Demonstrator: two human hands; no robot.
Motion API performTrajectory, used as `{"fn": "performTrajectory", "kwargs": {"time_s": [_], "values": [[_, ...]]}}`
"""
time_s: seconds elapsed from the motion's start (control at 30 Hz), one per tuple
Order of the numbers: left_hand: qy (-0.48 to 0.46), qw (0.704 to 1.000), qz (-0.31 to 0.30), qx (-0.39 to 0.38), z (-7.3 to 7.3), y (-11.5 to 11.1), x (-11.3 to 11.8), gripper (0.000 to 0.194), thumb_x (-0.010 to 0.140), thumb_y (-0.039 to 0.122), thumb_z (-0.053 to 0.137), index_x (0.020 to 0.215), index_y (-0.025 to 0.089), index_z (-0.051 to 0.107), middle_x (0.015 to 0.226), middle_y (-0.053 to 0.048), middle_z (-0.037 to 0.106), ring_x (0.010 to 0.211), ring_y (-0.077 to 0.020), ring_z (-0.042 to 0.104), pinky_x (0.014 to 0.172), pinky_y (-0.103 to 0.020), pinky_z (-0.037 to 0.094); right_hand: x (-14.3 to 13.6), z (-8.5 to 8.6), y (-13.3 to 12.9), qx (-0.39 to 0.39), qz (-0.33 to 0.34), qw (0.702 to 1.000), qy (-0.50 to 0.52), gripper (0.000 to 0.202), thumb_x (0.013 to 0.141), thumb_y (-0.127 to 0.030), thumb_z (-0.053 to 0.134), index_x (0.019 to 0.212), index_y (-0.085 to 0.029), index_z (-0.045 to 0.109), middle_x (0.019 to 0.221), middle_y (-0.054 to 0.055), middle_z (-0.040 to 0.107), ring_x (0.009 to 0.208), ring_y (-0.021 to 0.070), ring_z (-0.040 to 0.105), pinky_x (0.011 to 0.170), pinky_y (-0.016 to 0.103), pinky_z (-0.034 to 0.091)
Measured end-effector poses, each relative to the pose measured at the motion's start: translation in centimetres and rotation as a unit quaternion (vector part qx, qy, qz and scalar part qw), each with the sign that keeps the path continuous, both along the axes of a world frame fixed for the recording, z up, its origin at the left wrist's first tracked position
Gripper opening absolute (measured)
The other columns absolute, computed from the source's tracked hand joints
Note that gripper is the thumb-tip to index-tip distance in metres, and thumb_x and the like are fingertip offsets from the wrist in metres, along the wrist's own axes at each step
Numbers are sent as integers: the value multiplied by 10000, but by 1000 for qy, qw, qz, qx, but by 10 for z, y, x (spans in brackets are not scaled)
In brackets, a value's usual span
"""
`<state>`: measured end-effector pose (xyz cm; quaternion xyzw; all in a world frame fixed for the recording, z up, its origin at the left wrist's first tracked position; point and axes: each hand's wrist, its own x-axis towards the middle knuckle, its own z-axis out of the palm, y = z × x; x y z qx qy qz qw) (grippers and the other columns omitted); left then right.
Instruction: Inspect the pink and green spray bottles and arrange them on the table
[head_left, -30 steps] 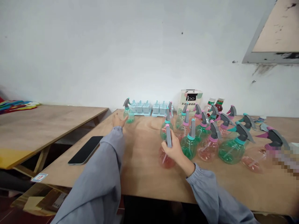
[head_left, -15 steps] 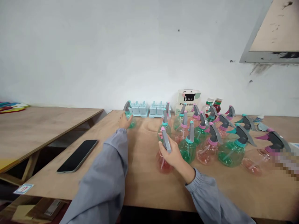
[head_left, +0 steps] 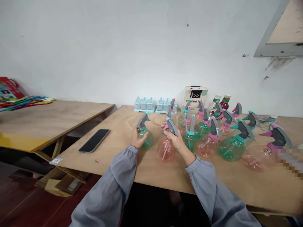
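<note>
My left hand [head_left: 139,138] is closed around the body of a green spray bottle [head_left: 148,139] with a grey and teal trigger head, upright on the wooden table. Just right of it, my right hand [head_left: 176,138] grips the grey and pink head of a pink spray bottle [head_left: 166,149], whose clear round body stands at the table's near side. Some of the right fingers are hidden behind that head. Close beside my right hand stands another green spray bottle [head_left: 189,140], and a pink spray bottle [head_left: 207,145] is further right.
Several more green and pink spray bottles [head_left: 232,148] crowd the table's right half. Behind them are pale blue popsicle moulds [head_left: 144,104], a printed box [head_left: 194,98] and small bottles [head_left: 224,102]. A phone [head_left: 94,141] lies on the left. A second table [head_left: 71,118] stands further left.
My left hand has brought the green spray bottle from the back of the table nearer to me. My right hand has stayed on the pink bottle's head. The view has shifted somewhat.
</note>
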<state>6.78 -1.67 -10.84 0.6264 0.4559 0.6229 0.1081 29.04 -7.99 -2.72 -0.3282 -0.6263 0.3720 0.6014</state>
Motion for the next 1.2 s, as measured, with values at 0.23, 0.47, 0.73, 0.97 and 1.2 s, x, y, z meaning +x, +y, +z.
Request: {"fn": "performTrajectory", "kwargs": {"time_s": [0.23,0.47,0.73,0.97,1.2], "values": [[-8,999,-35,27,5,2,1,619,752,660,696,1128,192,549,1059,-104,647,1045,-286,653,950,-458,525,-1,1,3,-10,-36,998,41,227,733,-390,638,907,-254,690,941,18,756,964,218,678,964,389,502],[-20,997,-70,17,4,3,0,589,760,609,716,1160,204,565,1103,-107,660,1081,-281,660,971,-453,523,-1,-2,10,0,-134,990,38,356,787,-561,584,622,-249,540,564,-5,576,560,171,563,621,338,502],[-35,997,-72,-2,4,4,-1,559,748,525,751,1164,200,567,1116,-111,653,1083,-286,657,977,-466,523,3,2,-3,66,-63,996,-22,266,846,-504,604,789,-253,672,896,52,736,918,225,687,837,378,544],[-32,997,-66,-4,3,5,-2,534,728,542,763,1105,214,575,1068,-100,660,1042,-279,662,960,-470,526,1,-4,1,61,-82,995,-15,435,861,-643,565,692,-244,602,661,28,659,648,198,650,699,377,563],[-19,999,-46,-10,4,4,-2,569,733,584,737,1118,200,566,1085,-116,656,1047,-289,658,947,-474,525,0,-7,-7,140,-45,986,-77,379,915,-609,525,922,-251,648,942,50,722,899,208,683,856,388,562]]}}
